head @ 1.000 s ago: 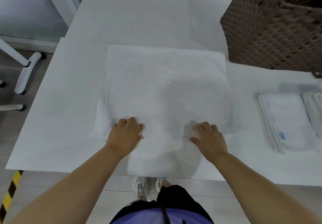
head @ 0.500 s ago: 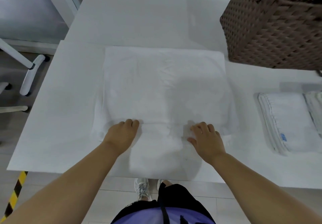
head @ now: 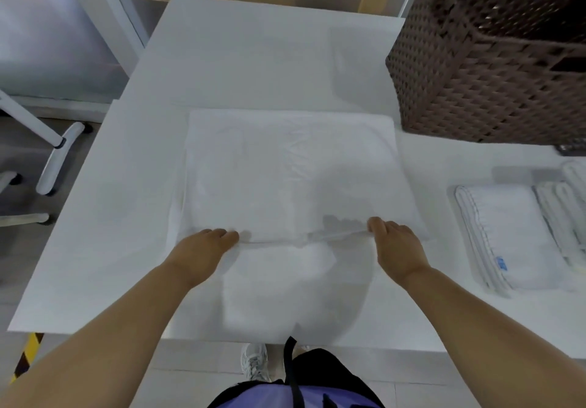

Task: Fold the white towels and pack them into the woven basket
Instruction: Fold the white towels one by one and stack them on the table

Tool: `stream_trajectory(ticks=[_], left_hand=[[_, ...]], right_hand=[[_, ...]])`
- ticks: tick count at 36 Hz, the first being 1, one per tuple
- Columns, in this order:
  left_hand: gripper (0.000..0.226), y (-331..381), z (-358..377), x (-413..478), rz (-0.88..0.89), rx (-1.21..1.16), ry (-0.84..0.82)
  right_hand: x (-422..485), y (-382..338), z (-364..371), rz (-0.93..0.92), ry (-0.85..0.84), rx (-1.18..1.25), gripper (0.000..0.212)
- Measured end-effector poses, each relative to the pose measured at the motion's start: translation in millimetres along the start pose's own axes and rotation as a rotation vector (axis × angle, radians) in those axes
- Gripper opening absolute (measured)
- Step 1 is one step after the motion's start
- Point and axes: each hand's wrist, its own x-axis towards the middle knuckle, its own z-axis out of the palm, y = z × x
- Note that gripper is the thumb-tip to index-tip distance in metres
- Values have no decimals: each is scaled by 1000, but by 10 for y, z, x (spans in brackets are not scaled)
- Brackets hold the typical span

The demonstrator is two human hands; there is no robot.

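Note:
A large white towel [head: 285, 172] lies spread flat in the middle of the white table [head: 241, 55]. My left hand [head: 203, 250] grips the towel's near edge at the left, fingers curled over it. My right hand [head: 396, 247] pinches the same near edge at the right, and the hem is lifted slightly between the two hands. The dark brown woven basket [head: 488, 68] stands at the table's far right, just past the towel's far right corner. Its inside is mostly hidden.
A folded white towel with a small blue label [head: 504, 236] lies at the right, with another folded towel [head: 570, 217] beside it at the frame edge. A white chair base [head: 54, 160] stands on the floor at the left. Yellow-black tape [head: 27, 357] marks the floor.
Both hands slid apart along the towel's near edge and closed on it; the hem now lifts slightly. The view tilted up a little.

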Motion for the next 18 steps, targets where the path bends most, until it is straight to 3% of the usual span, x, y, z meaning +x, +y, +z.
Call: stream_trajectory(ticks=[2, 5, 9, 11, 14, 18], left_hand=[[39, -26, -211, 35, -4, 31, 14], [37, -98, -605, 70, -38, 43, 185], [48, -207, -1012, 7, 29, -12, 472], [46, -226, -1062, -71, 90, 25, 525], [42, -205, -872, -199, 156, 84, 496], [36, -69, -292, -294, 195, 173, 317]], right_hand=[[80, -8, -175, -103, 167, -11, 44], [221, 20, -401, -192, 337, 3, 47], [261, 51, -619, -269, 540, 27, 36], [170, 42, -595, -321, 594, 22, 28], [-54, 26, -351, -377, 560, 29, 25], [-320, 16, 94, -331, 315, 28, 40]])
